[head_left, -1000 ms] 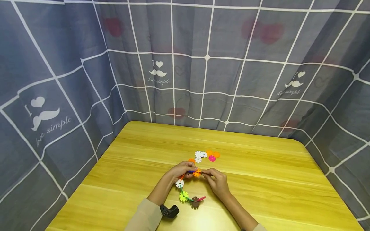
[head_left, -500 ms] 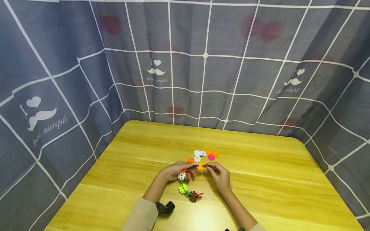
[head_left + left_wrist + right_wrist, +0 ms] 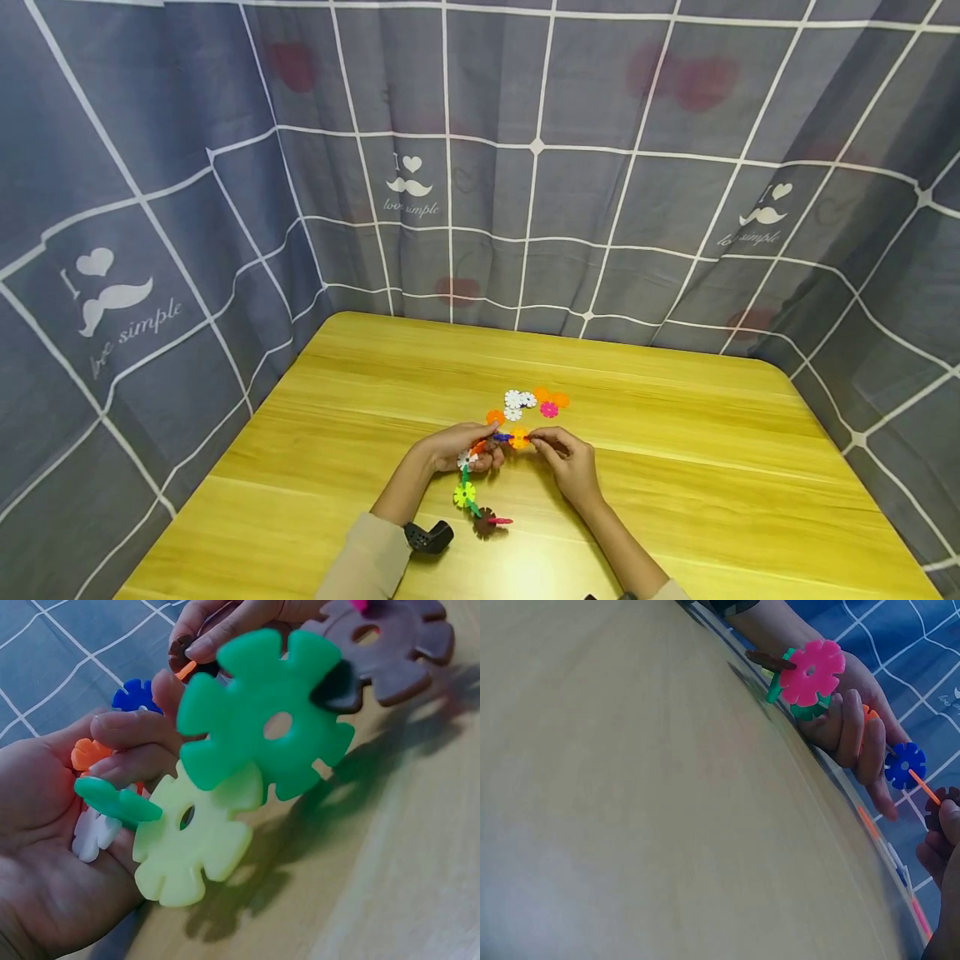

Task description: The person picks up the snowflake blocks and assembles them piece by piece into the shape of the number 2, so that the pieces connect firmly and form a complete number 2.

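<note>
A chain of slotted plastic snowflake discs runs between the two hands. My left hand (image 3: pixel 450 447) holds its middle, palm up, with thumb and fingers around the blue disc (image 3: pixel 905 766), an orange disc (image 3: pixel 91 754) and a white disc (image 3: pixel 93 834). From there the chain hangs toward me through the yellow-green disc (image 3: pixel 464 495), a green disc (image 3: pixel 240 712), a brown disc (image 3: pixel 484 523) and a pink disc (image 3: pixel 821 682). My right hand (image 3: pixel 572 465) pinches a dark brown disc (image 3: pixel 932 820) at the other end, beside a bright orange disc (image 3: pixel 518 438).
Beyond the hands, loose white discs (image 3: pixel 513 400), orange discs (image 3: pixel 561 401) and a pink disc (image 3: pixel 549 409) lie on the wooden table (image 3: pixel 712 467). Another orange disc (image 3: pixel 495 417) lies close by the left hand. A grey checked curtain (image 3: pixel 495 192) surrounds the table.
Both hands have moved slightly away from me, and the left fingers have spread along the chain. The hanging end with the brown and pink discs has swung left.
</note>
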Tool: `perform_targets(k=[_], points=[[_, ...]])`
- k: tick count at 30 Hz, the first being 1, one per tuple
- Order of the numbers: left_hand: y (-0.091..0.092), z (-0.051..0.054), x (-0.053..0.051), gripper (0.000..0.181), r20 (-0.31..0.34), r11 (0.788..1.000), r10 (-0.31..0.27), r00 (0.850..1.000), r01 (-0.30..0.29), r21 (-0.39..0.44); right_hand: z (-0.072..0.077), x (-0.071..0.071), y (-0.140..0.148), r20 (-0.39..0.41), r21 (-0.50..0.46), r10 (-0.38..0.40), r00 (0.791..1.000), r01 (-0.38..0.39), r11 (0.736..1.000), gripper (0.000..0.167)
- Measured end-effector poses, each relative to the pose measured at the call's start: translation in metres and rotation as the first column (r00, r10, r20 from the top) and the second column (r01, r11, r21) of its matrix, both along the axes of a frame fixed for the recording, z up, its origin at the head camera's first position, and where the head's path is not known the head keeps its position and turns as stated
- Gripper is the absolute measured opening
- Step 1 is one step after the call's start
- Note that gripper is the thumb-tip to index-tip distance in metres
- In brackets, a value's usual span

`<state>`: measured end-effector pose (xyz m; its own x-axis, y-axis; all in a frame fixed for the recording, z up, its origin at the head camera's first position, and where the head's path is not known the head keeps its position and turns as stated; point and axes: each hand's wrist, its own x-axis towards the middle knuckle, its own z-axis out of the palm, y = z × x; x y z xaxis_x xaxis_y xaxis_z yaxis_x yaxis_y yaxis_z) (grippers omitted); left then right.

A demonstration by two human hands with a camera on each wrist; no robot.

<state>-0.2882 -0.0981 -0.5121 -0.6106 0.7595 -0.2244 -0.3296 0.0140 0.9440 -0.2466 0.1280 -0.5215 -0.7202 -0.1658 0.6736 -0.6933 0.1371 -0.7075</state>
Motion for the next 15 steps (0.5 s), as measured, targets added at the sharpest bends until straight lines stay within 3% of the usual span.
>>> perform_targets(k=[7, 15], points=[[0.002, -0.001, 0.001, 0.042, 0.056, 0.997, 0.045, 0.997, -0.048, 0.053, -0.016, -0.006, 0.004, 0.013, 0.020, -0.039, 0.999, 0.039, 0.999, 0.014], [0.002, -0.003, -0.001, 0.025, 0.127, 0.975, 0.135, 0.983, -0.155, 0.160, -0.005, -0.003, 0.004, 0.017, 0.021, -0.125, 0.992, 0.124, 0.992, 0.016]])
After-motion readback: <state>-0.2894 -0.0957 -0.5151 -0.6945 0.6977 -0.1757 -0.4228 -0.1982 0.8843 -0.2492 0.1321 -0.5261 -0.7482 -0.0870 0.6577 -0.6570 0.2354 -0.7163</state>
